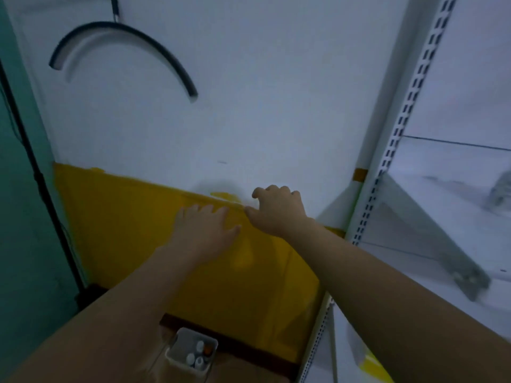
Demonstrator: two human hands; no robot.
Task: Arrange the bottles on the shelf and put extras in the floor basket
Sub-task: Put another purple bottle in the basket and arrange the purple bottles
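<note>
Bottles (199, 355) upright, caps skyward, in floor basket (177, 352) far below, lying more directly under raised left grip (206, 230), splayed and empty, than right grip (276, 210), loosely curled on nothing; shelf (409, 272) off to the right.

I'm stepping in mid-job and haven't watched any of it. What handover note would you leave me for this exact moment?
Left hand: open, fingers spread, holding nothing, stretched toward the wall.
Right hand: fingers loosely curled, nothing visible in its grip, just right of the left hand.
Floor basket: below the arms, with a few bottles inside.
Shelf unit: to the right, too blurred to make out any bottles on it.
Done: some bottles are in the basket.
Left: the shelf arrangement can't be judged from this view, so check the shelf first.
</note>
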